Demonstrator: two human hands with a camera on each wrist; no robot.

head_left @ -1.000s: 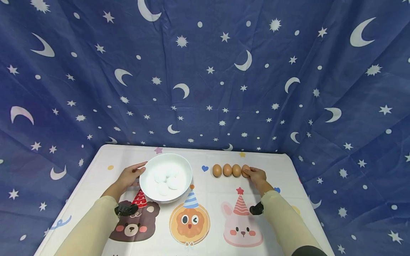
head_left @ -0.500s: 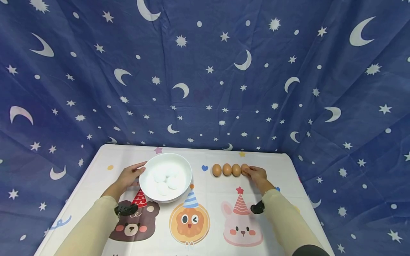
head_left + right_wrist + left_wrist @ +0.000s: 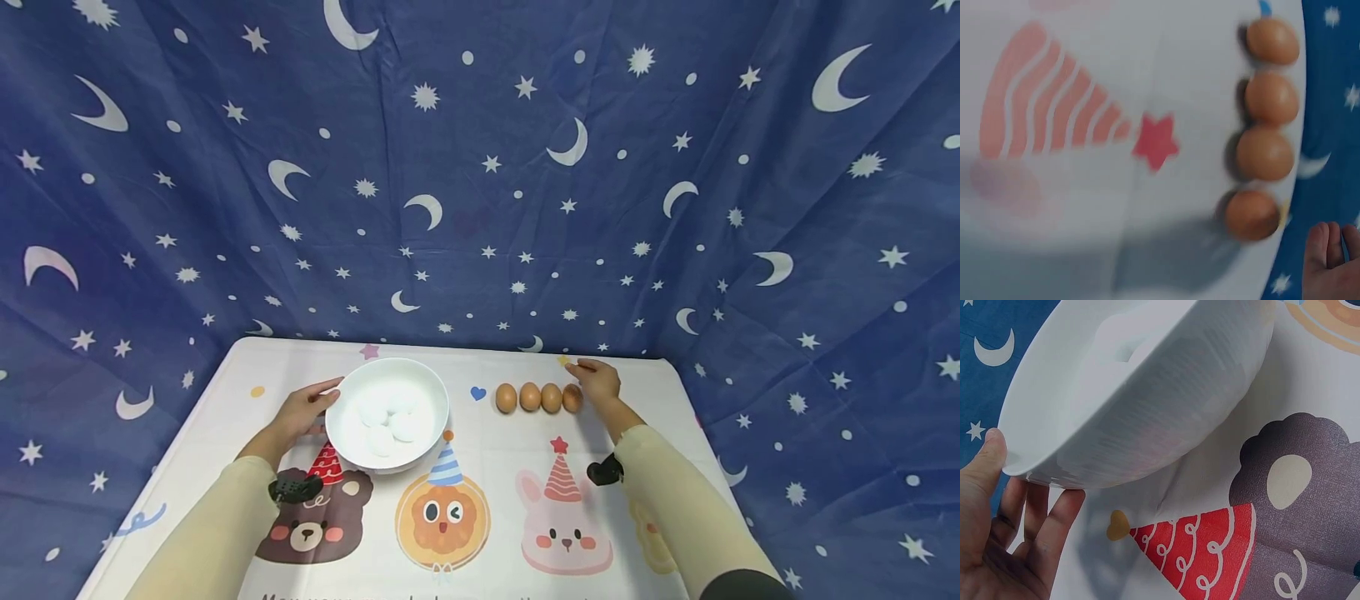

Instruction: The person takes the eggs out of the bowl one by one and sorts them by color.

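At the left of the table, my left hand (image 3: pixel 300 412) holds a white bowl (image 3: pixel 347 450) by its left rim. In the left wrist view the thumb lies at the rim and the fingers sit under the bowl's outer wall (image 3: pixel 1166 440). Several white egg-shaped things (image 3: pixel 380 442) lie inside the bowl. Further right, several brown eggs (image 3: pixel 529 397) stand in a row. My right hand (image 3: pixel 600 382) is raised just behind and to the right of the rightmost egg (image 3: pixel 572 399), holding nothing. In the right wrist view its fingers (image 3: pixel 1317 240) are extended, apart from the eggs.
The table has a white cloth (image 3: pixel 480 442) printed with a bear, a round orange face and a rabbit (image 3: pixel 567 533). Behind it hangs a blue curtain (image 3: pixel 480 167) with moons and stars, close to the table's back edge.
My right hand has let go of the rightmost brown egg and moved up and back from it. That egg stays at the end of the row. The left hand keeps its hold on the bowl.
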